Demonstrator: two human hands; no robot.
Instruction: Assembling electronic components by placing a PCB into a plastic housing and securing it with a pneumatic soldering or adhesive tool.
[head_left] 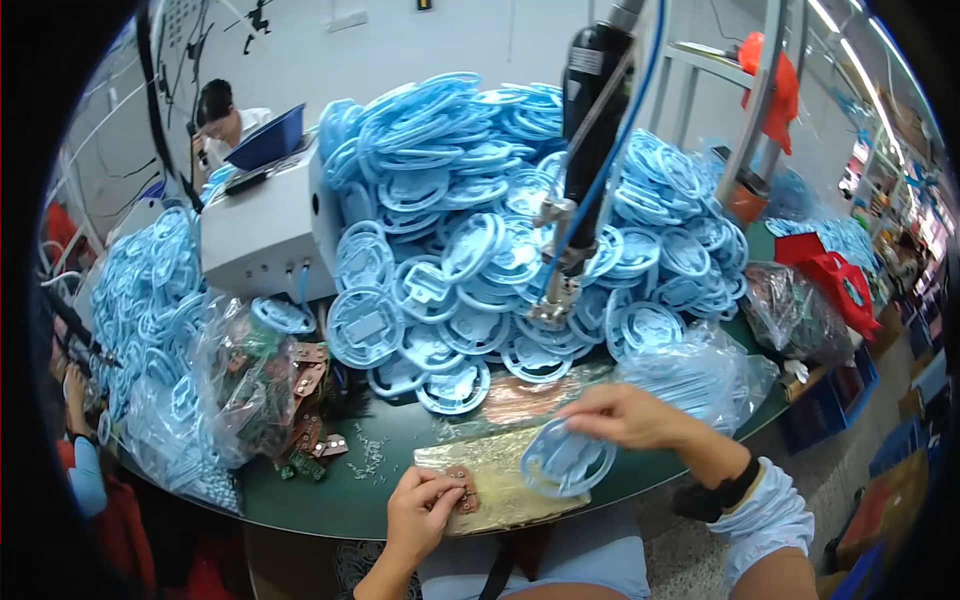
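Observation:
Near the table's front edge, my left hand (422,508) pinches a small brown circuit board (465,490) against a pad wrapped in yellowish tape (505,460). My right hand (625,415) grips the upper rim of a light blue round plastic frame (568,462), held tilted over the pad's right part. Behind the pad lies a bundle of thin copper-coloured wires (540,398). A black powered screwdriver (592,120) hangs above the middle of the table, its tip down among more blue frames (450,290).
A tall heap of blue frames fills the table's back. At left stand a grey box (262,225), a plastic bag of circuit boards (245,390) and scattered small screws (370,455). At right lies a bag of pale strips (690,370). Another person (225,125) sits at far left.

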